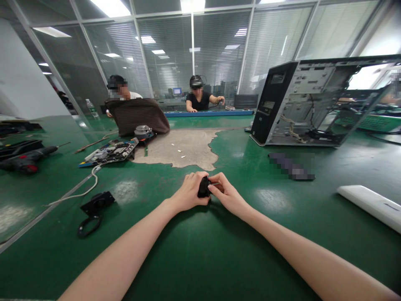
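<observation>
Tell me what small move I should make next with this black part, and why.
Perhaps turn the black part slightly with your right hand, which is at its right edge: your left hand grips it and hides some of it.

Bright, cool light comes from burnt-out white lamps (pixel 109 7) overhead, with more lamp shapes showing in the glass (pixel 175 31), hazy glare patches on the glossy green table (pixel 188 263) and soft shadows beneath the arms (pixel 140 246). The wide lens slants the frames and stretches the PC case (pixel 313 79) toward the right edge; the background looks soft, the black block (pixel 203 187) loses detail in darkness, and coarse pixelation covers faces (pixel 196 85) and a dark slab (pixel 291 168)
</observation>
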`<state>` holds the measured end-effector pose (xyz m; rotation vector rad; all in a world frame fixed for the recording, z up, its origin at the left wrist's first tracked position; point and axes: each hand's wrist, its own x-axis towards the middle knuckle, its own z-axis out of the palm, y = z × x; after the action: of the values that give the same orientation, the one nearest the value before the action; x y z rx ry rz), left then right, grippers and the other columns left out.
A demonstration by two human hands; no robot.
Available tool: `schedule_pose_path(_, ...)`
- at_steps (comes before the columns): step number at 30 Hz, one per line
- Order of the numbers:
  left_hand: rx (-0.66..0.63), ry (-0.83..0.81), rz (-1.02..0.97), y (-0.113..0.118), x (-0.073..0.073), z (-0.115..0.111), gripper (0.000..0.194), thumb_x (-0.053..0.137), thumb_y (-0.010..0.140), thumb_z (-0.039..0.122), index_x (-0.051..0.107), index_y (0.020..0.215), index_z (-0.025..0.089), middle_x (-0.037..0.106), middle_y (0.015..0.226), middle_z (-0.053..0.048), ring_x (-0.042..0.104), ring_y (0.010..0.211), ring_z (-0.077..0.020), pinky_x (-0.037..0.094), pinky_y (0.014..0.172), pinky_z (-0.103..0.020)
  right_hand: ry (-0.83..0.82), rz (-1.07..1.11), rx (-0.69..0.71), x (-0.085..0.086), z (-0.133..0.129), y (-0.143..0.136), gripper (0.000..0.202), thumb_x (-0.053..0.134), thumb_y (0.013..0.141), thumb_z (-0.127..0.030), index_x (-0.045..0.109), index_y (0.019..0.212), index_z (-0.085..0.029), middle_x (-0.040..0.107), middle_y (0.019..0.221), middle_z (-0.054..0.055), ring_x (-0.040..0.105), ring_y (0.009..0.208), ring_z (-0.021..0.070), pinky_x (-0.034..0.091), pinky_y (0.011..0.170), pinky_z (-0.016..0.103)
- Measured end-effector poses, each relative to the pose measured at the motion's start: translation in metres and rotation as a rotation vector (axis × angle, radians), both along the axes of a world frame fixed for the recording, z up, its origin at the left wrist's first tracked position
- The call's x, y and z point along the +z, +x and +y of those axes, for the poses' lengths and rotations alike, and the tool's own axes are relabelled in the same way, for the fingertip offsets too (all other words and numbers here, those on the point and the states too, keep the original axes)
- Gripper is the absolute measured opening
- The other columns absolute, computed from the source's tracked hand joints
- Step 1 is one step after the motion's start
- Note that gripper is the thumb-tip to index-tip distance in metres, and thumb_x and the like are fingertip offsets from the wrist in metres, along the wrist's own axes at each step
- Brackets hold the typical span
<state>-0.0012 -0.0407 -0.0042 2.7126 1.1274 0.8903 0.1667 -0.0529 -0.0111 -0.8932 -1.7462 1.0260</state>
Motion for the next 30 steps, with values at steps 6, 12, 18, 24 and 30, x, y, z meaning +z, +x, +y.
schedule_pose_path(6, -0.009, -0.018, -0.004, -0.0003, 0.0012, -0.0005, 0.058, 0.061, 0.064, 0.025, 0.031, 0.114, 0.021, 0.047, 0.108, -0.006, 0.046, 0.095, -0.0233, 0.033, 0.084, -0.037, 0.013, -0.035, 0.061, 0.0022, -0.0006, 0.0023, 0.021, 0.048, 0.082, -0.023, 0.044, 0.103, -0.021, 0.055, 0.101, 0.004, 0.056, 0.095, 0.0167, 0.043, 0.088, 0.037)
schedule_pose_path(12, -0.012, -0.019, -0.007, -0.0005, 0.0005, -0.0002, 0.057, 0.059, 0.064, 0.025, 0.031, 0.114, 0.022, 0.047, 0.107, -0.006, 0.046, 0.095, -0.0240, 0.034, 0.084, -0.039, -0.002, 0.008, 0.048, 0.0014, -0.0036, 0.0017, 0.012, 0.048, 0.083, -0.026, 0.044, 0.094, -0.022, 0.055, 0.092, 0.001, 0.058, 0.090, 0.0156, 0.046, 0.080, 0.033)
schedule_pose_path(18, -0.001, -0.007, -0.016, -0.0004, -0.0002, -0.0003, 0.060, 0.061, 0.064, 0.025, 0.031, 0.115, 0.021, 0.047, 0.106, -0.006, 0.046, 0.094, -0.0240, 0.034, 0.084, -0.039, 0.032, -0.036, 0.010, 0.0011, 0.0004, 0.0012, 0.025, 0.047, 0.083, -0.022, 0.043, 0.107, -0.022, 0.055, 0.103, 0.005, 0.056, 0.094, 0.0167, 0.043, 0.088, 0.037)
schedule_pose_path(24, -0.015, -0.010, -0.005, -0.0006, 0.0008, -0.0003, 0.057, 0.060, 0.065, 0.024, 0.031, 0.114, 0.022, 0.047, 0.108, -0.006, 0.046, 0.096, -0.0235, 0.034, 0.085, -0.038, 0.005, 0.014, 0.098, 0.0034, -0.0046, 0.0023, 0.016, 0.048, 0.083, -0.024, 0.044, 0.098, -0.022, 0.055, 0.098, 0.002, 0.056, 0.097, 0.0162, 0.043, 0.087, 0.035)
schedule_pose_path(30, -0.001, -0.015, -0.001, -0.0006, 0.0006, -0.0001, 0.058, 0.061, 0.064, 0.025, 0.031, 0.114, 0.021, 0.047, 0.106, -0.006, 0.046, 0.094, -0.0238, 0.034, 0.084, -0.038, 0.025, 0.002, -0.004, 0.0000, 0.0002, -0.0008, 0.015, 0.047, 0.083, -0.025, 0.044, 0.098, -0.022, 0.054, 0.094, 0.002, 0.058, 0.087, 0.0145, 0.047, 0.080, 0.032)
